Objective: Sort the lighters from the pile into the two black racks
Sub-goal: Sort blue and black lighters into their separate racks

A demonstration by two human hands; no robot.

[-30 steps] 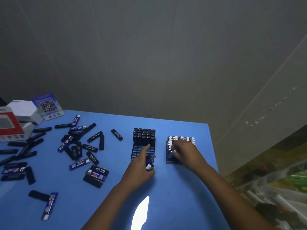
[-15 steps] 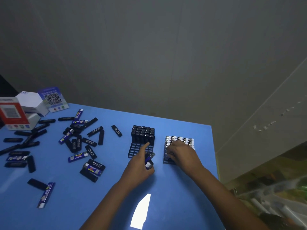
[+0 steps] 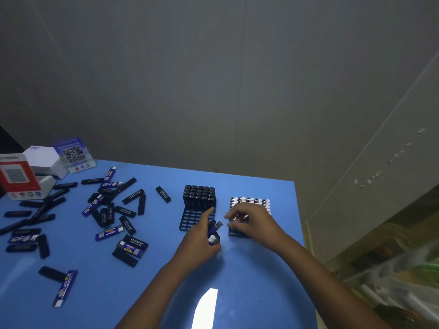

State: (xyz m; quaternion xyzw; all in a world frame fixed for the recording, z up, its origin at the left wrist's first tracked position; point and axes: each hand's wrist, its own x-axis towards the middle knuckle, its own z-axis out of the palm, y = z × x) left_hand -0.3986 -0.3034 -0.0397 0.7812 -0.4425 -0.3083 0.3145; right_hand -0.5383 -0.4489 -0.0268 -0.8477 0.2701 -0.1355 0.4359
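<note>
- Nearest: bare forearms reaching forward over the flat blue worktop (image 3: 249,269), with a bright patch of reflected light between them.
- Left hand (image 3: 198,243) curled round a small bundle of slim blue-and-white plastic lighters (image 3: 213,230), index finger stretched forward toward the left black grid rack (image 3: 194,218); long axis of the held lighters tilted up and away, metal heads pointing toward the gap between the two racks.
- Right hand (image 3: 251,224) just beside it, fingers bent over the front rows of the right black grid rack (image 3: 237,232), apparently pinching something pale; too blurred to tell what.
- Key relation, as a judgement: held bundle lying just left of the right hand and just short of both racks, so next transfer likely a short sideways pass, right hand nearer the open front cells of the right rack, left hand nearer the empty front cells of the left rack.
- Left rack: rear rows filled with upright black lighters (image 3: 199,194), front rows open.
- Right rack: rear rows filled with upright white-topped lighters (image 3: 250,201), front partly hidden by the hand.
- Well to the left: loose pile of black and blue lighters (image 3: 111,210) scattered flat across the worktop, axes pointing every way, closer to the left hand.
- Farthest, left rear corner: white cardboard box (image 3: 44,160), red-faced box (image 3: 16,174), blue QR-code card (image 3: 73,154).
</note>
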